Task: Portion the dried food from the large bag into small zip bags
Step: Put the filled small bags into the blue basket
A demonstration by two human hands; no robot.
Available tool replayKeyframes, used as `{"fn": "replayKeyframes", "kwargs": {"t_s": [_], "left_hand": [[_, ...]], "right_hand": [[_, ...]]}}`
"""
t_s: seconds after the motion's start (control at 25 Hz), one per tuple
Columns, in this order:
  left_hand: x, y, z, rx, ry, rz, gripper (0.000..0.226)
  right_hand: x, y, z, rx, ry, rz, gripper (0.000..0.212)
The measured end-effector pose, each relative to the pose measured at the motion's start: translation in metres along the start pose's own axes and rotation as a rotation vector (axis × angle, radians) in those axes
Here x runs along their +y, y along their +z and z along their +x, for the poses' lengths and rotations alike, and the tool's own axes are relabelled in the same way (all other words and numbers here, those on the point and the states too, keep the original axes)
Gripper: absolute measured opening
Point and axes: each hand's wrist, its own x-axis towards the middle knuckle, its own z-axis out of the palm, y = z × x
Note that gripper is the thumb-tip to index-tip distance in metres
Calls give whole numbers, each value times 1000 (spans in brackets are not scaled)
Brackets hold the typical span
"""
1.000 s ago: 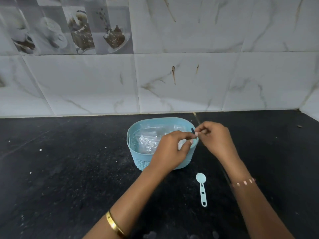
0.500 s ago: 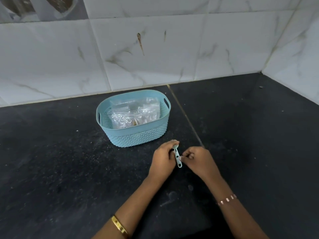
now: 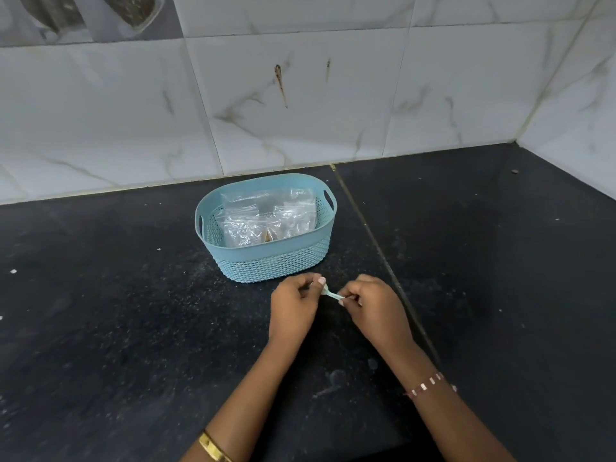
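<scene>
Black stone counter [image 3: 116,328]; blue basket [image 3: 266,261] on it, near wall.

My left hand [image 3: 293,306] is curled, thumb and fingertips pinching one end of the small spoon [image 3: 330,294]. My right hand [image 3: 375,308] pinches the other end, fingers tucked under. Both forearms reach forward and angle inward, so my hands nearly meet. Whether my knuckles touch the worktop [image 3: 133,328], I can't quite tell.

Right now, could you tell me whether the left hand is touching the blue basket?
Apart. The head view shows a strip of dark counter between the left hand and the basket; the hand pinches the small scoop instead.
</scene>
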Motion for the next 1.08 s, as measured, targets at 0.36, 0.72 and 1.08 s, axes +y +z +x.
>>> {"fn": "replayKeyframes", "kwargs": {"t_s": [0.36, 0.72, 1.08], "left_hand": [[-26, -44, -2, 144, 88, 195, 20], [-42, -40, -4, 221, 250, 379, 15], [-25, -80, 4, 587, 42, -130, 20]], "right_hand": [[-20, 39, 30, -66, -346, -110, 12], [-14, 61, 38, 53, -506, -194, 21], [-27, 13, 61, 492, 84, 553, 20]]}}
